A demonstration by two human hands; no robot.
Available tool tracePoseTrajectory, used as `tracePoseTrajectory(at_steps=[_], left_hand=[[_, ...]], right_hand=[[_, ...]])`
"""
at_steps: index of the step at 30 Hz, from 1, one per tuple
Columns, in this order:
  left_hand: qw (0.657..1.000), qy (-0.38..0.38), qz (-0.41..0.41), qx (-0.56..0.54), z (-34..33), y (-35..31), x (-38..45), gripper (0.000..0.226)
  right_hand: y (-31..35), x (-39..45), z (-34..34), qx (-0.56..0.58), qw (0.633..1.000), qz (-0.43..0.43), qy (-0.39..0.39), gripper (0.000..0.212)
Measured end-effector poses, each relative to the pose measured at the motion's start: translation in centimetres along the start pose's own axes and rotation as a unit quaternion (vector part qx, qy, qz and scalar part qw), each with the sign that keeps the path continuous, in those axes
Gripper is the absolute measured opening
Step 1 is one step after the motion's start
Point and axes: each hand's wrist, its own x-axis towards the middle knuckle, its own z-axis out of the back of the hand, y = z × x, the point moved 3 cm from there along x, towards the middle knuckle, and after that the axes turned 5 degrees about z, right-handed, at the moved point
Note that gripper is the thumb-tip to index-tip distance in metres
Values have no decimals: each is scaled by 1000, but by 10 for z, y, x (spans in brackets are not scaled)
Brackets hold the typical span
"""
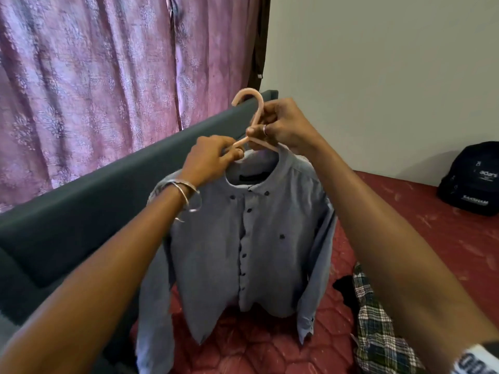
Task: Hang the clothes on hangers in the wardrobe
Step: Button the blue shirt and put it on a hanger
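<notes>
You hold the grey-blue shirt up at the centre of the frame so that it hangs free of the red mattress and its sleeves and hem drop straight. Your right hand curls its fingers round the neck of the pink hanger, just under the hook, which takes the weight. Your left hand pinches the hanger's left arm where it meets the collar, apparently to seat that shoulder squarely (the other arm is already hidden inside the collar). The shirt seems fully on, buttons facing you. The wardrobe is not in view, so carrying it there is what remains. A checked garment lies crumpled at lower right, likely next in line. A black backpack sits at the right edge, against the wall.
</notes>
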Motion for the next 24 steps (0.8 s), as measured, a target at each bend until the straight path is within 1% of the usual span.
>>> tracePoseTrajectory(at_steps=[1,2,3,5,6,7,8,10,11,12,14,16,18,21,22,24], left_hand=[[999,-40,5,2,-3,-2,3,17],[998,-64,18,8,-3,-3,6,15],[997,-75,30,14,-2,-3,8,14],[996,-78,46,7,0,1,16,17],[995,-81,51,0,4,3,18,17],[995,-84,55,-2,7,3,22,16],[994,-91,59,3,11,3,23,14],[992,-109,58,6,17,-1,27,13],[992,-113,55,1,16,-4,29,13],[992,-114,51,1,16,-8,30,13],[991,-121,45,21,13,-12,28,18],[987,-137,43,65,14,-11,24,26],[981,-155,39,113,18,-3,19,29],[977,-164,22,133,20,13,10,21],[978,-168,22,123,21,18,7,15],[979,-176,25,102,26,27,3,9]], right_hand=[[1,4,5,-15,1000,13,-13,19],[0,8,15,-60,997,33,-29,21],[0,8,28,-129,989,61,-48,26],[-11,0,63,-274,949,111,-112,36],[-22,-11,79,-300,934,108,-158,37],[-40,-28,94,-297,930,86,-199,38],[-60,-44,98,-292,931,40,-214,41],[-102,-69,84,-316,931,-58,-173,53],[-121,-77,74,-322,929,-82,-163,56],[-132,-79,65,-312,930,-87,-172,54],[-142,-80,60,-277,938,-71,-197,38],[-142,-78,66,-268,944,-46,-187,22],[-139,-75,70,-278,953,-17,-122,14],[-124,-65,76,-281,959,36,-6,14],[-120,-62,80,-269,962,42,11,13],[-115,-52,84,-215,975,45,16,10]])
